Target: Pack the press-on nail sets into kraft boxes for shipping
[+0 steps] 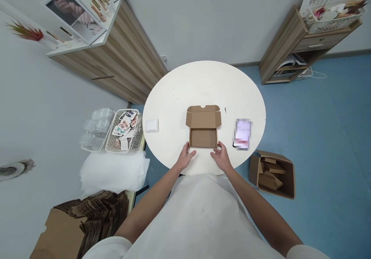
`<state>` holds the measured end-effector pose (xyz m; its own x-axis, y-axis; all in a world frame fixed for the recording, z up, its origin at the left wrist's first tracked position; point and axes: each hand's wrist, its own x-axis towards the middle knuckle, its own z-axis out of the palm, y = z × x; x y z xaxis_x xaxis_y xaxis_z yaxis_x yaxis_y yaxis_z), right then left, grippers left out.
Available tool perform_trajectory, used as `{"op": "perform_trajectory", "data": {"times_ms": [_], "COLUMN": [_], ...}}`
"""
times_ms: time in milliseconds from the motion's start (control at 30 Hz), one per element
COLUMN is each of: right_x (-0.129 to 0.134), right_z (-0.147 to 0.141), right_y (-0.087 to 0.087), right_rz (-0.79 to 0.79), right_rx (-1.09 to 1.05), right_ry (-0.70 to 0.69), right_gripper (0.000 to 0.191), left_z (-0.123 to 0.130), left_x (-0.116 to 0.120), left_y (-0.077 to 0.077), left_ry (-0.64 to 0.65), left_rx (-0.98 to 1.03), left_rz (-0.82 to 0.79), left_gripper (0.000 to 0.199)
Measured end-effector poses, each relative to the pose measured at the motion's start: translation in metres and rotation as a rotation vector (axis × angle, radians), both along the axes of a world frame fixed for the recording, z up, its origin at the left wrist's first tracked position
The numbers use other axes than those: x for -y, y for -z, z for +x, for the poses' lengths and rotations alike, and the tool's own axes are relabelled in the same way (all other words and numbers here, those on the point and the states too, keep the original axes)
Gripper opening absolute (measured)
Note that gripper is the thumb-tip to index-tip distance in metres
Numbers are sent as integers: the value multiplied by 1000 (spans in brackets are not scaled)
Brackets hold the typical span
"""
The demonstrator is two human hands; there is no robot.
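Observation:
A small brown cardboard mailer box [203,138] lies in the middle of the round white table, its lid folded back away from me and its side flaps spread. No contents show inside. My left hand [184,157] is at the box's near left corner, thumb apart from the fingers. At the near right corner is my right hand [222,158], its fingers likewise spread, with a ring on one. Fingertips of both hands are at or very close to the box's sides; whether they touch is hard to tell. Neither hand is wrapped around anything.
On the table [203,81] are a small white packet [152,125] and a blurred phone [242,134]. To the left stand a basket of printed cards [124,130], clear plastic containers [100,125], white sheets [113,170] and flat cardboard [62,232]. A carton [272,176] sits on the floor at right.

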<state>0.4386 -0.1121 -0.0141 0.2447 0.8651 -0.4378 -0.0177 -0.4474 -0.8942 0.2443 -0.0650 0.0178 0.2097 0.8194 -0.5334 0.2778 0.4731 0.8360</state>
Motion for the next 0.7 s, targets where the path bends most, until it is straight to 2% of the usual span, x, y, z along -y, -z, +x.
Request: {"op": "perform_trajectory", "data": {"times_ms": [200, 367, 500, 700], "right_x": [12, 21, 14, -25], "right_z": [-9, -30, -57, -116], "right_y": [-3, -1, -9, -25], "right_rz": [-70, -180, -192, -207], "right_rx": [12, -24, -104, -85], "right_ry": [118, 160, -8, -253], "right_gripper": [64, 44, 29, 29], "left_z": [-15, -38, -64, -130], "left_x": [8, 13, 6, -28], "left_y": [6, 14, 16, 16], "left_ry": [-9, -107, -230, -372], "left_rx": [22, 52, -48, -300], "left_rz": [0, 37, 98, 209], "left_gripper": [74, 68, 56, 47]}}
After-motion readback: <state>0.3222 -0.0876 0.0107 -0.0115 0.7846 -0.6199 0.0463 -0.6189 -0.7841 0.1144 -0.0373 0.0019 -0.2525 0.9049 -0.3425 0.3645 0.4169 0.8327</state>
